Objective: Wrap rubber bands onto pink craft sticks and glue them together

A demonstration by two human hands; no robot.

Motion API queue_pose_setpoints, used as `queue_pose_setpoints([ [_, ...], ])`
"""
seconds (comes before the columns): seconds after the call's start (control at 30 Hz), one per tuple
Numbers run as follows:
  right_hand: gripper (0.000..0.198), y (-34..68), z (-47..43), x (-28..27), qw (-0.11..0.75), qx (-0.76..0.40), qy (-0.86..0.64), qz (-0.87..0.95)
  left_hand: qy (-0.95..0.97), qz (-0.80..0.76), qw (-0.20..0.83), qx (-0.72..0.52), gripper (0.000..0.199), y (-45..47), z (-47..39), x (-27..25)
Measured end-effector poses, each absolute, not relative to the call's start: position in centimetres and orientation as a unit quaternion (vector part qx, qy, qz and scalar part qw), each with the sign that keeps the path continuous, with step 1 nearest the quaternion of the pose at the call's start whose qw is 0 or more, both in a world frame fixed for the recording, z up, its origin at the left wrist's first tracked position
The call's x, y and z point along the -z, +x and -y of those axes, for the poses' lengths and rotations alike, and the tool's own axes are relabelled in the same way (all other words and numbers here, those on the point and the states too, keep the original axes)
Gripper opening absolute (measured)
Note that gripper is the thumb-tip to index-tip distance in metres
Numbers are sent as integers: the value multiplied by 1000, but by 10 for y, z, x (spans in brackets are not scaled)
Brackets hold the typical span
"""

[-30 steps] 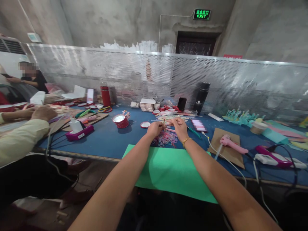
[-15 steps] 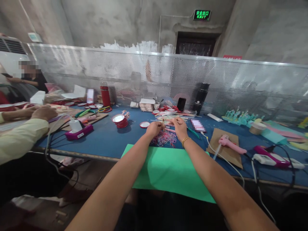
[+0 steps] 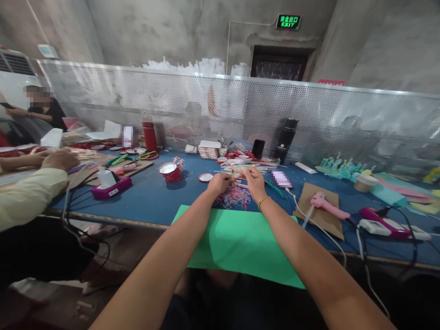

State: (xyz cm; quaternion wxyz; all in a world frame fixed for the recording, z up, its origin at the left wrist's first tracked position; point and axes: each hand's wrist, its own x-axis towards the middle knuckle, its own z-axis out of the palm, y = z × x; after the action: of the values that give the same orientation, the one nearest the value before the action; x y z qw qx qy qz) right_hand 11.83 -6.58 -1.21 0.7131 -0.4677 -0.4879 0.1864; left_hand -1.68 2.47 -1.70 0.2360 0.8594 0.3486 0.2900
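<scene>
My left hand (image 3: 219, 184) is closed, its fingertips pinching a small tan wooden stick (image 3: 233, 177) that stands roughly upright. Close beside it, my right hand (image 3: 255, 181) has its fingers bent into a pinch; whatever they hold is too small to make out. A gold bracelet (image 3: 264, 201) circles that wrist. Just below both hands lies a tangled heap of pink, white and blue elastic bands (image 3: 235, 197). Behind them is a pile of thin pastel strips (image 3: 254, 168). A green sheet (image 3: 237, 243) hangs over the table's front edge under my forearms.
On the blue table (image 3: 137, 201) sit stacked red-rimmed discs (image 3: 171, 172) to the left. At right, a pink glue gun (image 3: 326, 205) rests on cardboard (image 3: 302, 200), near a purple power strip (image 3: 388, 224) with trailing cables. A co-worker's hands (image 3: 58, 160) are busy at far left.
The view has shifted slightly. Both my hands stay close together over the bands, with almost the same finger positions.
</scene>
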Motion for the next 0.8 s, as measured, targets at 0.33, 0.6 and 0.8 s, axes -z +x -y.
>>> queue_pose_setpoints([
  [0.33,26,117,66,12,712,-201,-463,489,852,-359,244,-294,31,-17,-24,16],
  [0.6,24,116,65,13,718,-204,-459,482,853,-368,233,-287,31,-17,-23,15],
  [0.8,23,115,66,12,723,-198,-458,478,843,-383,241,-290,31,-16,-24,16],
])
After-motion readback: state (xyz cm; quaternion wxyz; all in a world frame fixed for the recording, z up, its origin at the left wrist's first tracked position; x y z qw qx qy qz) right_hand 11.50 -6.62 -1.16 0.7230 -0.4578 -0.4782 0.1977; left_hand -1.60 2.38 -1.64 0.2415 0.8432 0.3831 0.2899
